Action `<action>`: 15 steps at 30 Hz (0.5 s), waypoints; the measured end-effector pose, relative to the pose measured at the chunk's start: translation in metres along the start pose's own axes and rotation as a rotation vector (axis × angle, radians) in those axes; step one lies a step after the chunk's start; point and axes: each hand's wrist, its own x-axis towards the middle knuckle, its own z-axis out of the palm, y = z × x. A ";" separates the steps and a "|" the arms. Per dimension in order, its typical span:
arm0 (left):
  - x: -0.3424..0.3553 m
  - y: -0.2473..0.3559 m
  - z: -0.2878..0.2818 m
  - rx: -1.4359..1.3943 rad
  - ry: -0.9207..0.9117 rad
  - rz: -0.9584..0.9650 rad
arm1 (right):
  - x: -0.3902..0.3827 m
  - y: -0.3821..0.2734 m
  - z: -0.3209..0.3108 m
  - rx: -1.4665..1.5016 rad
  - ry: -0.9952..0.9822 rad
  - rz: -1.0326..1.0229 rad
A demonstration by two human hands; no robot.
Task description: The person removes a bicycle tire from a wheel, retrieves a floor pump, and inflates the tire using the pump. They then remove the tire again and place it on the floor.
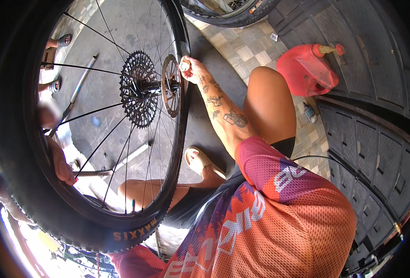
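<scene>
A large bicycle wheel (134, 234) with a knobby black tyre stands upright before me on the left. Its cassette (142, 90) and brake disc (171, 86) show at the hub. My right hand (194, 70) is closed at the far right side of the tyre, pinching a small round pale thing (184, 64) whose kind I cannot make out. Through the spokes, at the left rim, appears what seems to be my left hand (62, 162), fingers curled at the wheel's inner edge. Its arm is mostly hidden behind the tyre. A small red spot shows at its fingertips.
Grey stand legs (135, 155) lie on the dark mat (214, 65). A red jug (304, 69) with a yellow spout stands at the far right, near dark drawers (367, 176) and a small bottle (310, 112). Another wheel (232, 17) is behind. A person's sandalled foot (64, 41) shows far left.
</scene>
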 end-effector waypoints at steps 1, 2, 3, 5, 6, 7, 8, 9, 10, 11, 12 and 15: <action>0.000 -0.001 0.000 0.002 0.001 0.001 | 0.002 -0.002 0.000 0.054 -0.034 0.043; -0.001 -0.001 0.001 0.002 0.003 0.001 | 0.004 -0.005 0.002 0.097 -0.076 0.069; -0.002 0.000 0.004 0.007 0.005 0.003 | 0.005 -0.008 0.004 0.137 -0.094 0.090; -0.004 0.008 0.013 0.009 0.007 0.004 | 0.008 -0.014 0.010 0.232 -0.122 0.165; -0.005 0.013 0.018 0.017 0.007 0.005 | 0.010 -0.017 0.013 0.309 -0.127 0.178; -0.006 0.021 0.023 0.024 0.008 0.011 | 0.011 -0.018 0.017 0.372 -0.171 0.212; -0.006 0.028 0.026 0.022 0.002 -0.006 | 0.013 -0.021 0.020 0.407 -0.110 0.155; -0.007 0.035 0.030 0.026 -0.007 -0.023 | 0.015 -0.020 0.023 0.424 -0.082 0.108; -0.005 0.044 0.026 -0.033 -0.030 -0.175 | 0.016 -0.021 0.025 0.434 -0.076 0.097; -0.003 0.051 0.022 -0.088 -0.043 -0.328 | 0.018 -0.019 0.027 0.445 -0.082 0.094; -0.004 0.048 0.023 -0.055 -0.027 -0.227 | 0.019 -0.019 0.027 0.452 -0.056 0.089; -0.006 0.033 0.017 -0.030 -0.010 -0.110 | 0.020 -0.016 0.026 0.379 -0.063 0.023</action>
